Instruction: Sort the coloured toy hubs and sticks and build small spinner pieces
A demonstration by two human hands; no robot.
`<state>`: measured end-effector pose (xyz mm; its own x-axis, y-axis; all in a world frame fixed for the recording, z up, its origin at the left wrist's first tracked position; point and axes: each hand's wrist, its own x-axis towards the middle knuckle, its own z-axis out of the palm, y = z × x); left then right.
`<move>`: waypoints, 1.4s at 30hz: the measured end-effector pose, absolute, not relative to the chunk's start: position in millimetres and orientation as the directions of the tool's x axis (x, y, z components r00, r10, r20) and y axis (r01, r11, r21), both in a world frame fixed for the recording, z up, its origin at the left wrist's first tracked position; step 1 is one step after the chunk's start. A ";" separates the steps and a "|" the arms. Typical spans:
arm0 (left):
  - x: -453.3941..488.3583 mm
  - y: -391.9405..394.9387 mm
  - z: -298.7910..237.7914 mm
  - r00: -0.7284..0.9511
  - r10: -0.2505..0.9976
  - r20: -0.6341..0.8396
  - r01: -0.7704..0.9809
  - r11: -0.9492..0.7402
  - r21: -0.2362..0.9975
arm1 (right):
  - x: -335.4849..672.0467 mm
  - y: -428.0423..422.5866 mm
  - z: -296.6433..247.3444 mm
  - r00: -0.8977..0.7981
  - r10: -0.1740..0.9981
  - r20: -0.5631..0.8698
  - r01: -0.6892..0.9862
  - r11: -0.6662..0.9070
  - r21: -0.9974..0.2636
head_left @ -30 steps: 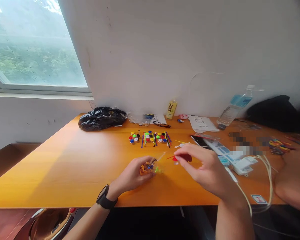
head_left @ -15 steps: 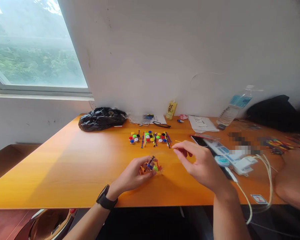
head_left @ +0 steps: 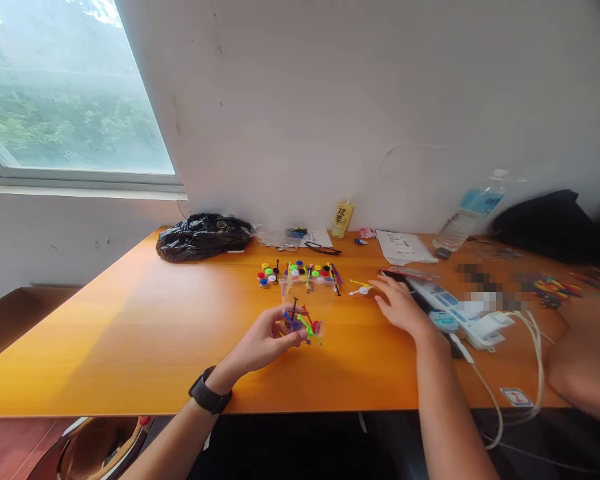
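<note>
My left hand (head_left: pixel 273 337) grips a clear plastic bag (head_left: pixel 310 293), its fingers around the lower part. Blue, black, red and green plastic arrow-like pieces (head_left: pixel 305 325) show inside the bag. My right hand (head_left: pixel 397 303) is open, palm down, with its fingers stretched over the table edge-on to the phone. Just left of its fingertips lie a white disc with a pointed stick (head_left: pixel 363 290) and a yellow stick (head_left: pixel 361 283). Behind the bag, coloured discs (head_left: pixel 269 273) and sticks (head_left: pixel 335 275) lie in groups, partly seen through the plastic.
A black plastic bag (head_left: pixel 203 239) lies at the back left. A yellow drink carton (head_left: pixel 343 220), papers (head_left: pixel 405 247) and a tilted water bottle (head_left: pixel 463 217) are along the wall. A power strip (head_left: pixel 473 323) with cables sits right, near another person's arm (head_left: pixel 587 360).
My right hand has moved right and opened; the white disc and yellow stick now show beside it. The bag in my left hand has turned more upright, its top spreading over the groups.
</note>
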<state>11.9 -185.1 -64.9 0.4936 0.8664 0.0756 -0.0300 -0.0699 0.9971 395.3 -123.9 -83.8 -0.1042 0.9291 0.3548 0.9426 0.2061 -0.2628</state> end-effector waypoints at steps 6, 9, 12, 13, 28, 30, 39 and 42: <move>11.1 -185.3 -64.7 0.488 0.869 0.077 -0.020 -0.076 0.997 | 392.9 -121.7 -81.2 -0.095 0.957 0.273 0.937 0.178 -0.301; 10.6 -184.8 -64.3 0.499 0.864 0.074 -0.010 -0.080 0.997 | 391.5 -123.6 -75.5 -0.045 0.964 0.262 0.935 0.133 -0.330; 10.2 -184.2 -64.2 0.507 0.859 0.073 -0.015 -0.076 0.997 | 386.1 -128.5 -62.6 0.003 0.956 0.292 0.899 0.125 -0.419; 10.1 -183.9 -64.6 0.507 0.859 0.074 -0.020 -0.075 0.997 | 382.7 -131.4 -55.9 0.012 0.949 0.316 0.875 0.143 -0.462; 11.8 -189.8 -57.8 0.536 0.831 0.147 0.090 -0.230 0.969 | 271.2 -226.4 44.3 -0.265 0.878 0.399 0.618 0.472 -0.628; 11.3 -192.3 -52.9 0.555 0.817 0.160 0.144 -0.284 0.948 | 267.1 -226.9 44.3 -0.195 0.865 0.463 0.641 0.469 -0.607; 10.9 -196.5 -43.6 0.532 0.803 0.267 0.326 -0.486 0.811 | 267.0 -238.6 48.4 -0.198 0.849 0.491 0.757 0.450 -0.473; 12.8 -197.1 -44.3 0.542 0.797 0.266 0.335 -0.496 0.801 | 261.8 -238.3 44.9 -0.244 0.863 0.442 0.784 0.444 -0.434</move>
<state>12.8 -197.1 -44.3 0.5424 0.7969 0.2660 0.3354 -0.4957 0.8011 261.8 -238.3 44.9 -0.2444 0.8633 0.4416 0.7838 0.4440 -0.4342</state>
